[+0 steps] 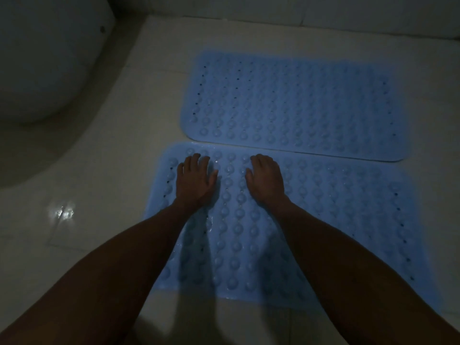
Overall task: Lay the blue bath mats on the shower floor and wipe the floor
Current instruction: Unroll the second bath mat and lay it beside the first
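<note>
We see two bath mats lying flat on the shower floor [104, 170], one behind the other with a narrow strip of floor between them. The far mat [293, 103] sits a little further right than the near mat [323, 220]. Our left hand [195, 181] and right hand [266, 181] rest side by side on the near mat's far left part. A toilet [42, 66] stands at the far left.

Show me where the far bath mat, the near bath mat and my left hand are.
far bath mat [293, 105]: head view, on its bumpy middle.
near bath mat [336, 207]: head view, on bare surface right of the hands.
left hand [194, 180]: head view, on the back of the hand, flat on the near mat.
</note>
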